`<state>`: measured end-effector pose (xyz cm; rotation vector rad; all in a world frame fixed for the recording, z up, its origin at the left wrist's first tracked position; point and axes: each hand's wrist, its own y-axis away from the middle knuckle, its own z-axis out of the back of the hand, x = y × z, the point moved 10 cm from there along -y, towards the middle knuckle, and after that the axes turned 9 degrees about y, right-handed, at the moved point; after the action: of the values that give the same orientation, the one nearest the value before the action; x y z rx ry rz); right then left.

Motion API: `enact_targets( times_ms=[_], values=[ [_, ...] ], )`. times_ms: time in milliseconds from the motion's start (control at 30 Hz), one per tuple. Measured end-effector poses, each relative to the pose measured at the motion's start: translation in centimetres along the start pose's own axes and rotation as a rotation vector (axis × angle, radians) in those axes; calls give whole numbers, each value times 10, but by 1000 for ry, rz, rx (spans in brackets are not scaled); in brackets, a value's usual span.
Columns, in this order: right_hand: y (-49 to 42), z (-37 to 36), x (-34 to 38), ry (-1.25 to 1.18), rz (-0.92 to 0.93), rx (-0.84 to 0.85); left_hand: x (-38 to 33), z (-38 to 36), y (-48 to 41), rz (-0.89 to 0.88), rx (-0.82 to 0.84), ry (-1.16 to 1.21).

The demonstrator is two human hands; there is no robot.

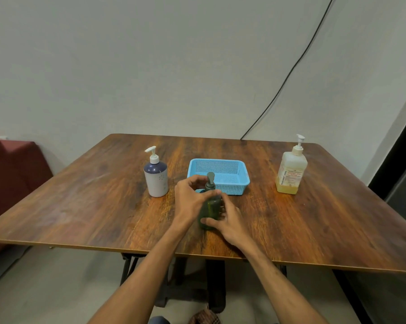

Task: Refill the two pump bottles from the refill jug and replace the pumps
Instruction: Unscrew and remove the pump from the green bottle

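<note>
Seemingly the job is at its start: every pump sits on its container, and nothing shows that any liquid has been poured. The green bottle [210, 210] stands near the middle of the counter [103, 202], just in front of the basket [235, 186], and is the one being worked on. The right grip [230, 218] is wrapped round its body low down, steadying it. The left grip [192, 197] is curled round the collar of its pump [210, 181], which I take as the start of unscrewing; whether the collar is loose cannot be told.

By my reckoning, what is left is to lift this pump off and do likewise with the white bottle [156, 181], which stands untouched left of the basket. Both must then be filled from the jug [290, 174], well off to the right, and the pumps screwed back on.

The green bottle is dark and squarish, with a matching pump head. Its wall is too dark and blurred to read the level inside. The jug is translucent, with yellow liquid only in its lower part.
</note>
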<state>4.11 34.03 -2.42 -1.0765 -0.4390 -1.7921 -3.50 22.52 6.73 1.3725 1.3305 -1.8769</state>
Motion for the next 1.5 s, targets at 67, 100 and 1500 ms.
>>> enact_targets(
  times_ms=[67,100,1500],
  values=[
    [0,1,0,-1,-5,-5,-3,0,1,-15,-39,-22],
    [0,1,1,4,-3,-6,-1,-2,1,-4,-28,-27],
    [-3,2,2,-34,55,-21,-59,29,-16,-71,-137,221]
  ],
)
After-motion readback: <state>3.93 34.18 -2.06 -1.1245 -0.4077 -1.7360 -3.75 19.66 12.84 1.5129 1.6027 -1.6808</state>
